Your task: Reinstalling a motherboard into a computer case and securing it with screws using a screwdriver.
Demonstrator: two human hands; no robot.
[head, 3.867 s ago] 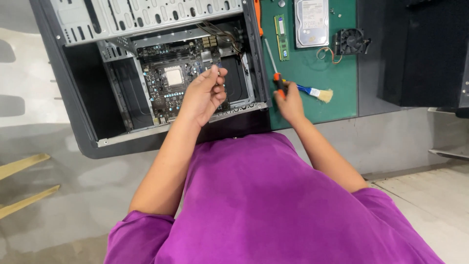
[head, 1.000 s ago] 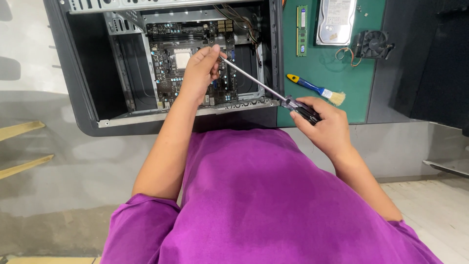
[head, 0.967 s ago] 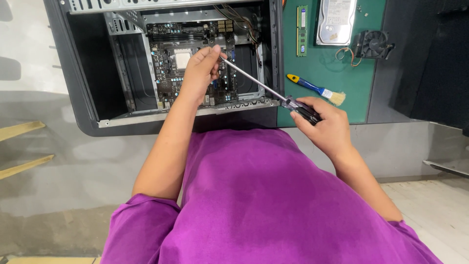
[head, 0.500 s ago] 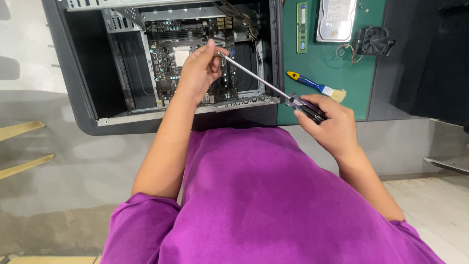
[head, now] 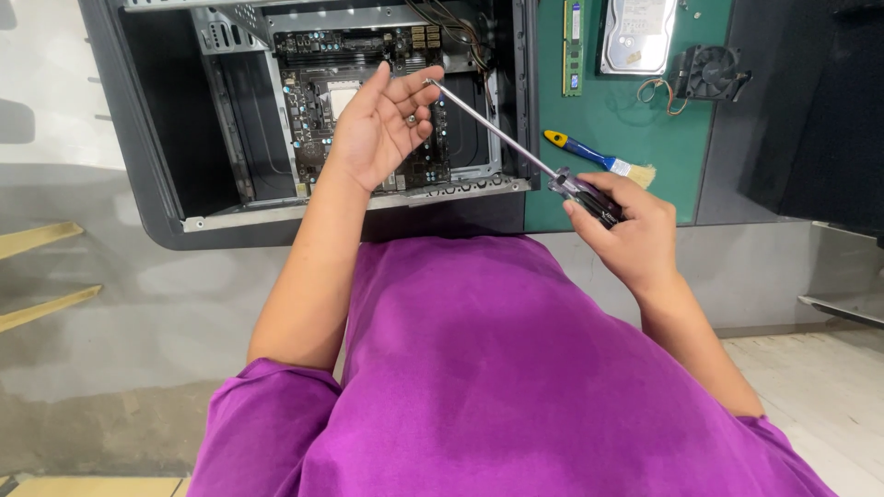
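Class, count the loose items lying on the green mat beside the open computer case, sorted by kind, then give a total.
Memory stick: 1
Hard drive: 1
Cooling fan: 1
Brush: 1
Total on the green mat: 4

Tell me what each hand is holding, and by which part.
The right hand grips a screwdriver by its dark handle, shaft pointing at the open computer case. The left hand is open, palm up, with a small screw resting on it.
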